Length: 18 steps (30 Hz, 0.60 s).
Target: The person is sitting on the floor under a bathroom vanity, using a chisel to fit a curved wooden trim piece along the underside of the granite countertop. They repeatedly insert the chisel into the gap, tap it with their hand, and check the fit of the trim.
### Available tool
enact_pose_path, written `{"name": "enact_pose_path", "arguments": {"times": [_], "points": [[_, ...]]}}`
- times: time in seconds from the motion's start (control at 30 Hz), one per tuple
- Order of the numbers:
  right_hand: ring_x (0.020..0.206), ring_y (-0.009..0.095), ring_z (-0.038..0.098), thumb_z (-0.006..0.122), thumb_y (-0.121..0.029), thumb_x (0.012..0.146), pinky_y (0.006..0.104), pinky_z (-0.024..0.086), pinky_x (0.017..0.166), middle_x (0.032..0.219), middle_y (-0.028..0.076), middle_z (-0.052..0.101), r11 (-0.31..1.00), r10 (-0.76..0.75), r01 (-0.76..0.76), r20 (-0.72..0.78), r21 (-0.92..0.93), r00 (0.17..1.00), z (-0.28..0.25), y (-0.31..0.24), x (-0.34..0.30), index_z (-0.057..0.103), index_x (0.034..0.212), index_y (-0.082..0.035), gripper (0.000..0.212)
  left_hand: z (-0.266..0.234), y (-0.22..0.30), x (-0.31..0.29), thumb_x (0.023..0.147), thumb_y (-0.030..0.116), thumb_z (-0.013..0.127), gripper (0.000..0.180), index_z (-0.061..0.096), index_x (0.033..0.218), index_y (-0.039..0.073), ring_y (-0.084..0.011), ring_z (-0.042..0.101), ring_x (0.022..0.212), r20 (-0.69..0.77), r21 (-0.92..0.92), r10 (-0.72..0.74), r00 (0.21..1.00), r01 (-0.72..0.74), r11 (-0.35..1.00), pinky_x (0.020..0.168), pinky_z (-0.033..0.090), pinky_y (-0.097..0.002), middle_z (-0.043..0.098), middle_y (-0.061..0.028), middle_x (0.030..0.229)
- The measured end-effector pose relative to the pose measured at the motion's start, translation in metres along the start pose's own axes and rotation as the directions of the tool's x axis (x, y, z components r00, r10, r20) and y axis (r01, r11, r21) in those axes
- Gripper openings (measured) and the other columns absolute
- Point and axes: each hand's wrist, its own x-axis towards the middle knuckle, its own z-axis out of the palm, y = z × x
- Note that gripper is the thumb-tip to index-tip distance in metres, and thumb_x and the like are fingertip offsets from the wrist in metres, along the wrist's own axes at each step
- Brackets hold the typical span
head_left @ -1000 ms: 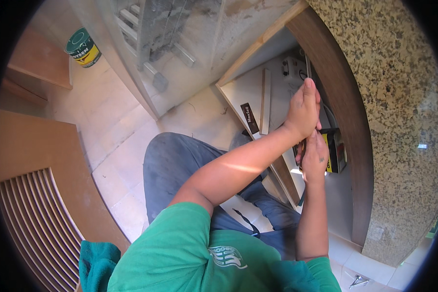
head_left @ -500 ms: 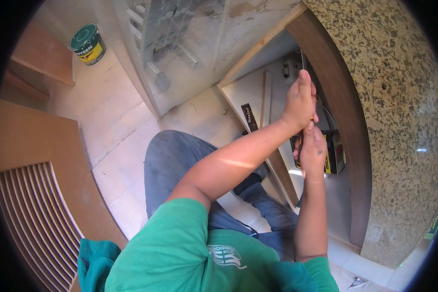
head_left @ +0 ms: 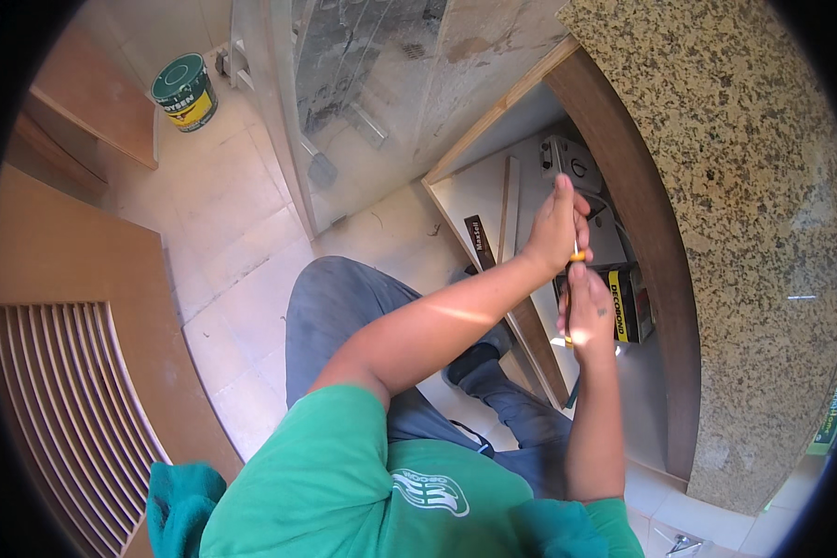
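Note:
My right hand (head_left: 590, 312) is closed around the handle of a screwdriver (head_left: 578, 256), whose yellow collar and yellow butt end show at either side of the fist. Just beyond it, my left hand (head_left: 558, 226) has its fingers curled about the metal shaft, with the thumb pointing up. The tip is hidden from view. Both hands hover in front of an open low cabinet, whose dark wooden edge (head_left: 656, 232) curves past on the right.
Inside the cabinet are a white boxy device (head_left: 572, 166) and a black-and-yellow box (head_left: 634, 302). A narrow dark box (head_left: 479, 240) lies beside a wooden strip (head_left: 509, 205). Speckled granite (head_left: 716, 139) borders the right. A green paint bucket (head_left: 184, 91) and louvred door (head_left: 65, 391) are left.
Both hands have come down slightly toward me. The shaft that stuck out past my left hand no longer shows there, and the yellow collar is now visible. The view has shifted a little.

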Motion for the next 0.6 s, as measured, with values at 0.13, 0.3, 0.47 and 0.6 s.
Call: {"name": "enact_pose_path", "arguments": {"times": [0.13,0.3,0.47,0.6], "points": [[0.046,0.010,0.048,0.051,-0.052,0.105,0.0255,0.040,0.044,0.063,0.001,0.052,0.988,0.096,-0.098,0.017,0.119,0.995,-0.027,0.061,-0.044,0.057,0.086,-0.007,0.049,-0.033,-0.001,0.001,0.105,0.064,0.032,0.072,0.048,0.136,0.001,-0.0235,0.068,0.091,-0.024,0.083,0.053,0.998,-0.050,0.995,0.076,0.053,-0.0348,0.065,-0.0124,0.107],[0.046,0.012,0.052,0.054,-0.057,0.102,0.0259,0.044,0.044,0.063,0.003,0.054,0.940,0.267,-0.270,0.045,0.209,0.963,-0.039,0.129,-0.120,0.058,0.090,-0.007,0.052,-0.007,0.068,0.028,0.108,0.035,0.042,0.057,0.034,0.154,0.002,-0.0286,0.048,0.134,-0.002,-0.116,0.236,0.972,-0.235,0.965,0.111,0.039,-0.0477,0.048,-0.0165,0.148],[0.044,0.015,0.055,0.054,-0.059,0.101,0.0279,0.045,0.040,0.062,0.005,0.056,0.848,0.378,-0.377,0.075,0.372,0.923,-0.032,0.190,-0.174,0.057,0.091,-0.006,0.054,0.015,0.096,0.007,0.107,0.027,0.041,0.060,0.025,0.158,0.000,-0.0339,0.029,0.150,0.120,-0.296,0.110,0.987,-0.070,0.953,0.122,0.025,-0.0535,0.029,-0.0190,0.164],[0.043,0.016,0.055,0.055,-0.059,0.101,0.0286,0.045,0.040,0.062,0.006,0.057,0.800,0.382,-0.379,0.092,0.465,0.920,-0.023,0.216,-0.188,0.056,0.092,-0.006,0.054,0.022,0.089,0.000,0.106,0.024,0.040,0.062,0.022,0.158,-0.003,-0.0363,0.021,0.155,0.120,-0.356,0.043,0.992,0.003,0.934,0.125,0.018,-0.0560,0.023,-0.0199,0.167]]}}
